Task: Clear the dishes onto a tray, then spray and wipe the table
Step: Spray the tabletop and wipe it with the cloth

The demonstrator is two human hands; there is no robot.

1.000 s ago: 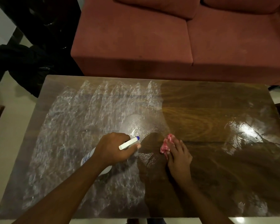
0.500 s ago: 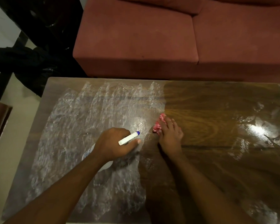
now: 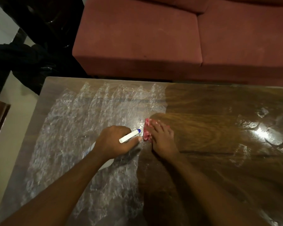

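Wood shows dark and glossy on the right half of the table (image 3: 211,168), from the near edge outward, while the left half lies under a white, streaky film of spray (image 3: 69,144). That boundary runs up between your two forearms.

Further out, your left hand (image 3: 114,141) is wrapped round the spray bottle (image 3: 130,136), its white nozzle with the blue tip pointing right and away. It has hardly shifted on the table over the last second.

Just past it, your right hand (image 3: 162,139) lies flat, fingers straight, pressing the red cloth (image 3: 147,130) onto the wood. This is what has changed: a second ago the cloth sat nearer you and clear of the bottle, and now it has slid away from you and left, until it lies just beside your left thumb, at the edge of the film.

No dishes or tray are in view, so the clearing looks finished. Wiping seems about half done, working right to left. The bottle hand sits in the cloth's path, so you will probably need to lift it clear.

Beyond the far edge stands a red sofa (image 3: 153,38), with a dark bundle (image 3: 23,62) to its left.
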